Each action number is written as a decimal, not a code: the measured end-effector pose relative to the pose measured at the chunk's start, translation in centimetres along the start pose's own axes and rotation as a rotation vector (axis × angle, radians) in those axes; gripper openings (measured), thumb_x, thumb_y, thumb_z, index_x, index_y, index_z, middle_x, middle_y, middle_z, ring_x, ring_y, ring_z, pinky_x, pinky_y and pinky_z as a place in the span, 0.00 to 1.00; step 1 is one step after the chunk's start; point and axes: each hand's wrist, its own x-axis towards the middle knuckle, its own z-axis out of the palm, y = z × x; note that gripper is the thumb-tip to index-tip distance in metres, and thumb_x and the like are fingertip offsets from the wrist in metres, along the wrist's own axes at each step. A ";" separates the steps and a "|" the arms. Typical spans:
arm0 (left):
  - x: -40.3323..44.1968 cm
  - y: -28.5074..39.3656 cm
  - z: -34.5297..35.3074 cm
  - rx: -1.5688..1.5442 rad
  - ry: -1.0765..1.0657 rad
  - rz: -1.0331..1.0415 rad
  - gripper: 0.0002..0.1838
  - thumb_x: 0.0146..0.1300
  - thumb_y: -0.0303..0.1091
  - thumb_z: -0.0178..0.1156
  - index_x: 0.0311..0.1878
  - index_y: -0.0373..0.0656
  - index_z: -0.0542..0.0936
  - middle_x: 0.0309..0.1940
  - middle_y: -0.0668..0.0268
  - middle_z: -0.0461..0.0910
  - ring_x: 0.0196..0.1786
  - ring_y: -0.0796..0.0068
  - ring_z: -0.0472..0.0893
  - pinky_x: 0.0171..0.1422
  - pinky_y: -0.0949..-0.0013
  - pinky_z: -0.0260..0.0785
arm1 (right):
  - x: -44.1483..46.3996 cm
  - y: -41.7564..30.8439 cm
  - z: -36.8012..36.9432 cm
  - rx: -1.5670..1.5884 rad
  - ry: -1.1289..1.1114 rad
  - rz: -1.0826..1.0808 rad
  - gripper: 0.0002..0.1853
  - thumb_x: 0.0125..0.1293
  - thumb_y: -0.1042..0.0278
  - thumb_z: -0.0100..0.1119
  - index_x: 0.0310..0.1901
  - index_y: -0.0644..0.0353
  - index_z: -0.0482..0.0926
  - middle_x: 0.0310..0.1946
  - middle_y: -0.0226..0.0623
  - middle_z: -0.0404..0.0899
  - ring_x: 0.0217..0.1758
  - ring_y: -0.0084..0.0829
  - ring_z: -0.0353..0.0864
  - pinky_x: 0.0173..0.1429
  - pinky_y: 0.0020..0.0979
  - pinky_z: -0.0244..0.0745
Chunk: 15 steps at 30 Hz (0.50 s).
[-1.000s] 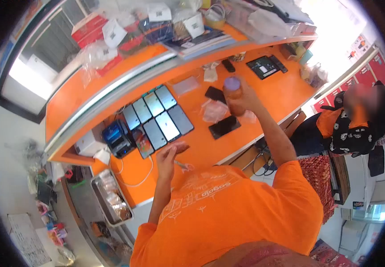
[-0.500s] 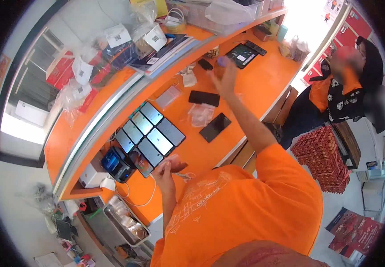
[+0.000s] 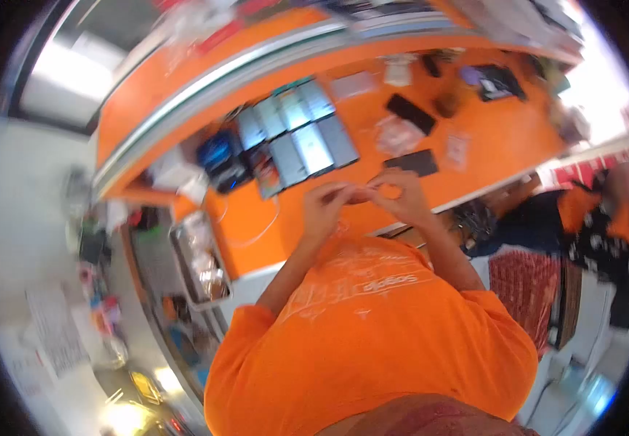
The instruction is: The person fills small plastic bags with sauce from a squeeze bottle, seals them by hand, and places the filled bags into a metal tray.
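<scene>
The reddish slip (image 3: 358, 195) was narrow, slightly blurred and partly hidden by fingers, held level above the near edge of the bench (image 3: 314, 251), in front of an orange shirt (image 3: 394, 349). The grip of the left hand (image 3: 323, 209) was pinched on one end, that of the right hand (image 3: 404, 198) on the other. Just beyond the right hand lay a dark phone (image 3: 417, 162); a white cord (image 3: 271, 227) curved to the left, near a metal tray (image 3: 182, 254) of wrapped pieces. Farther off stood two rows of phones (image 3: 313, 147), some screens lit, beside a blue-and-black device (image 3: 220, 156). A crumpled clear packet (image 3: 399, 136) and a black phone (image 3: 410, 114) lay to their right. At the back, a raised shelf (image 3: 140, 109) overhung the bench.
</scene>
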 end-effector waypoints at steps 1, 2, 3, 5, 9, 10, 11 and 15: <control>-0.2 0.1 -0.2 -0.006 -0.031 -0.047 0.10 0.70 0.28 0.63 0.47 0.30 0.85 0.39 0.58 0.87 0.41 0.70 0.87 0.49 0.67 0.81 | 0.0 -0.1 0.1 0.000 -0.020 -0.024 0.03 0.59 0.74 0.70 0.34 0.64 0.86 0.31 0.38 0.87 0.35 0.31 0.86 0.44 0.32 0.77; -0.8 0.1 -0.5 -0.019 -0.062 -0.099 0.10 0.71 0.28 0.62 0.48 0.30 0.85 0.39 0.58 0.87 0.40 0.69 0.87 0.47 0.66 0.83 | -0.3 0.0 0.5 0.002 -0.040 -0.043 0.04 0.60 0.75 0.69 0.35 0.65 0.86 0.31 0.38 0.87 0.34 0.30 0.86 0.43 0.30 0.77; -1.4 0.8 -0.7 -0.095 -0.049 -0.121 0.10 0.71 0.28 0.62 0.48 0.30 0.84 0.38 0.58 0.87 0.39 0.69 0.87 0.45 0.66 0.84 | -0.6 0.1 1.3 0.080 -0.014 0.043 0.05 0.60 0.74 0.70 0.36 0.65 0.85 0.31 0.38 0.87 0.34 0.28 0.86 0.44 0.29 0.78; -2.5 1.1 -1.1 -0.167 0.001 -0.094 0.10 0.72 0.29 0.61 0.48 0.30 0.84 0.37 0.58 0.87 0.38 0.69 0.88 0.42 0.67 0.84 | -1.0 0.3 2.8 0.191 -0.039 0.147 0.06 0.60 0.73 0.70 0.37 0.66 0.85 0.31 0.37 0.86 0.35 0.26 0.85 0.45 0.28 0.79; -4.2 1.4 -2.7 -0.086 0.117 0.018 0.10 0.74 0.29 0.58 0.45 0.31 0.83 0.34 0.59 0.85 0.33 0.72 0.86 0.37 0.69 0.84 | -0.4 -0.8 6.1 0.336 -0.177 0.223 0.06 0.64 0.73 0.67 0.38 0.67 0.83 0.31 0.33 0.84 0.37 0.22 0.83 0.46 0.27 0.78; -4.4 1.5 -2.9 -0.057 0.138 0.034 0.10 0.74 0.29 0.57 0.45 0.31 0.83 0.34 0.60 0.84 0.31 0.73 0.86 0.36 0.70 0.83 | -0.1 -1.0 6.9 0.399 -0.182 0.247 0.06 0.65 0.73 0.67 0.38 0.67 0.83 0.31 0.33 0.84 0.37 0.22 0.83 0.46 0.27 0.78; -4.5 0.6 -3.4 -0.026 0.183 0.125 0.09 0.75 0.29 0.57 0.45 0.33 0.82 0.33 0.62 0.83 0.30 0.74 0.85 0.34 0.72 0.81 | 0.2 -1.2 7.6 0.458 -0.183 0.270 0.06 0.65 0.73 0.66 0.38 0.67 0.83 0.31 0.32 0.84 0.38 0.22 0.83 0.46 0.27 0.78; -5.4 -1.6 -4.5 -0.203 0.318 0.189 0.08 0.76 0.29 0.55 0.44 0.35 0.80 0.33 0.64 0.81 0.31 0.76 0.83 0.35 0.72 0.78 | 0.6 -1.5 9.9 0.515 -0.290 0.297 0.06 0.66 0.73 0.67 0.39 0.66 0.84 0.31 0.31 0.84 0.36 0.23 0.83 0.45 0.27 0.77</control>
